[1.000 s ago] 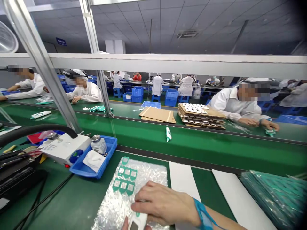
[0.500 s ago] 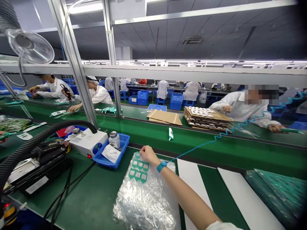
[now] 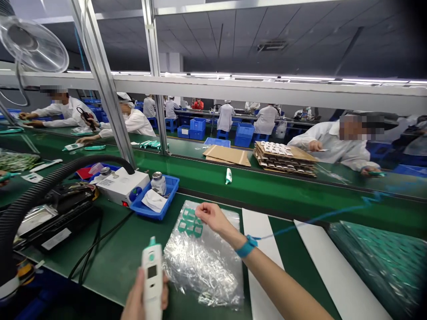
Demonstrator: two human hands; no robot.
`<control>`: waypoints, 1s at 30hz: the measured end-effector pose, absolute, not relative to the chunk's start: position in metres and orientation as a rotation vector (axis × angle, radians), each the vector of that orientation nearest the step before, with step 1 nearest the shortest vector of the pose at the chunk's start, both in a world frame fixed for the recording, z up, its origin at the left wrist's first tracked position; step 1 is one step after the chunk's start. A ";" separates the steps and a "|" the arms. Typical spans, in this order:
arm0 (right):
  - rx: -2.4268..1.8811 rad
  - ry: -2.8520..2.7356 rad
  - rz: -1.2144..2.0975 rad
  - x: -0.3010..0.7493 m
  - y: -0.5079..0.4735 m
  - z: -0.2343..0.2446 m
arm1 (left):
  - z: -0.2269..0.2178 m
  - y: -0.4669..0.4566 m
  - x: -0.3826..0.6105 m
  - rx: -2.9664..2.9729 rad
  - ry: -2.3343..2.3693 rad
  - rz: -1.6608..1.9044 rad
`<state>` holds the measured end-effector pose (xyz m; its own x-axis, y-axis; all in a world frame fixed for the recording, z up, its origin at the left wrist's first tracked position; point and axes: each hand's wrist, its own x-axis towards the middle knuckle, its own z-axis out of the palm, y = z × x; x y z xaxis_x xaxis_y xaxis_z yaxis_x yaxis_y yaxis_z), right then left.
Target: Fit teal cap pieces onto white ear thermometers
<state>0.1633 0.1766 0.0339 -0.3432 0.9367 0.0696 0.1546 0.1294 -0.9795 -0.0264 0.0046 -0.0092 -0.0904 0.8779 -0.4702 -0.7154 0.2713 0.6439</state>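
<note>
My left hand (image 3: 142,300) sits at the bottom of the view, gripping a white handheld thermometer-like device (image 3: 152,278) upright. The device has a teal tip and a small dark display. My right hand (image 3: 211,218) hangs over the far end of a clear bubble-plastic bag (image 3: 203,266), close to several small teal plastic frames (image 3: 188,226) lying on it. Nothing shows in its loosely curled fingers. A blue strap (image 3: 247,246) circles my right wrist, and a thin blue cord runs from it to the right.
A blue tray (image 3: 171,198) holds a metal-capped bottle and a white wipe, next to a white machine (image 3: 123,186). A black hose (image 3: 66,175) arcs on the left. White strips (image 3: 258,233) and stacked teal sheets (image 3: 376,262) lie to the right. Co-workers sit beyond a green conveyor belt (image 3: 267,186).
My left hand has come into view at the bottom with the white device. My right hand has stayed over the teal frames, and the view has shifted slightly.
</note>
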 end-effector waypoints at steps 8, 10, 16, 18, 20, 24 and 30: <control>-0.978 -1.621 1.429 0.217 0.076 0.050 | 0.005 0.021 0.076 0.436 0.938 1.036; -0.972 -1.579 1.467 0.226 0.068 0.050 | 0.007 0.019 0.082 0.470 0.941 1.022; -0.940 -1.447 1.551 0.236 0.062 0.042 | 0.008 0.016 0.094 0.564 0.990 0.963; -0.976 -1.462 1.509 0.238 0.062 0.038 | 0.007 0.016 0.095 0.587 1.008 0.940; -1.000 -1.481 1.489 0.240 0.063 0.035 | 0.007 0.016 0.096 0.598 1.017 0.931; -1.014 -1.487 1.534 0.240 0.062 0.032 | 0.002 0.017 0.095 0.597 1.023 0.920; -1.097 -1.369 1.516 0.238 0.058 0.020 | -0.005 0.015 0.098 0.616 1.122 0.929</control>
<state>0.2377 0.0576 0.0205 -0.3042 0.9486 -0.0868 -0.0103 -0.0944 -0.9955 0.0984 0.0154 -0.0048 0.1425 0.8668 -0.4778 -0.3078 0.4976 0.8109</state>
